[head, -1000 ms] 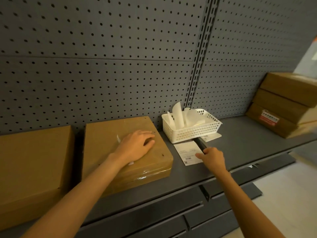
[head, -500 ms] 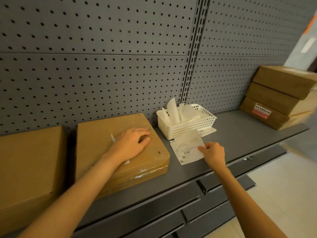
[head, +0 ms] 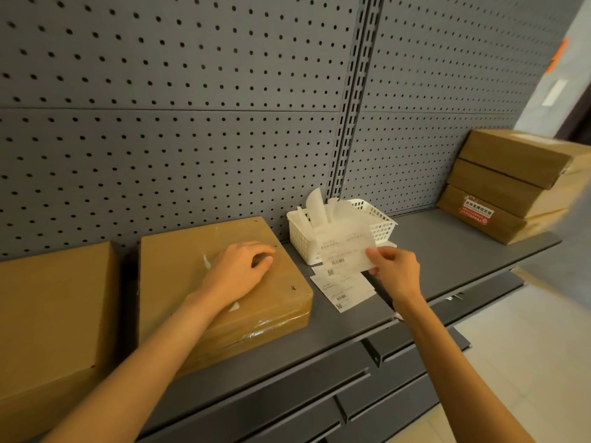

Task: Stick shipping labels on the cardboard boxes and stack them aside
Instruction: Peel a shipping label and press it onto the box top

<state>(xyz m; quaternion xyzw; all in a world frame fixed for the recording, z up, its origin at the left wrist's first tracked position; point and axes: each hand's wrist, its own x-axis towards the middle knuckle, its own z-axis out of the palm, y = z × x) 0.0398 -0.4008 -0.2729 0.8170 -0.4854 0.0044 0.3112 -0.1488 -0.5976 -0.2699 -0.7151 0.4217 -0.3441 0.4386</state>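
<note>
A flat cardboard box (head: pixel 179 260) lies on the grey shelf (head: pixel 431 251) in the middle. My left hand (head: pixel 238 271) rests on its top with fingers loosely bent. My right hand (head: pixel 395 271) pinches the right edge of a white shipping label (head: pixel 343 251) and holds it lifted above the shelf, in front of the basket. More labels (head: pixel 343 290) lie flat on the shelf just below it. A second plain box (head: pixel 48 314) sits at the left. Three stacked boxes (head: pixel 511 183) stand at the far right.
A white plastic basket (head: pixel 300 238) holding curled backing papers stands against the pegboard wall (head: pixel 192 123), right of the middle box. The bottom box of the right stack carries a red and white sticker (head: pixel 476 212). The shelf's front edge runs diagonally below my arms; pale floor lies at the right.
My right hand has lifted the top label off the shelf, up and toward the basket, uncovering another label beneath. My left hand has stayed on the box.
</note>
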